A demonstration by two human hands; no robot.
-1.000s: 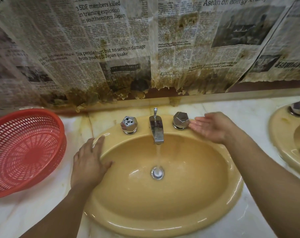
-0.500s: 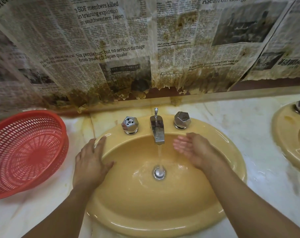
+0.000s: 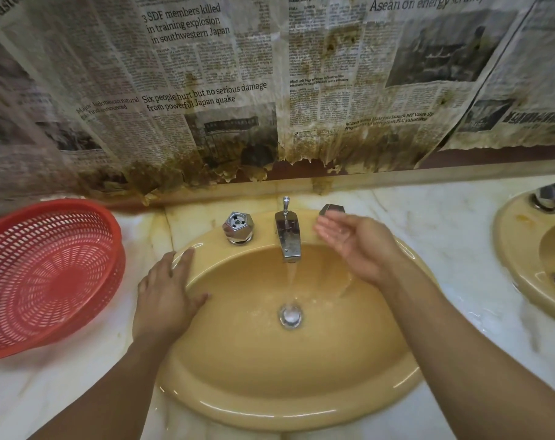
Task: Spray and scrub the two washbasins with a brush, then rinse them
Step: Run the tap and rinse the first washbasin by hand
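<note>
A yellow oval washbasin fills the middle of the view. Water runs from its chrome tap down to the drain. My left hand rests flat on the basin's left rim, fingers straight. My right hand is cupped, palm up, to the right of the tap, with water running off it onto the basin's back wall; it holds nothing. It partly hides the right tap knob. The left knob is in full view. A second yellow basin shows at the right edge. No brush or spray bottle is visible.
A red plastic basket sits on the white marble counter left of the basin. Stained, torn newspaper covers the wall behind. Water lies on the counter between the two basins.
My right hand went from beside the right knob down to the running water, then rose cupped toward the basin's back right, spilling water. My left hand stayed on the rim.
</note>
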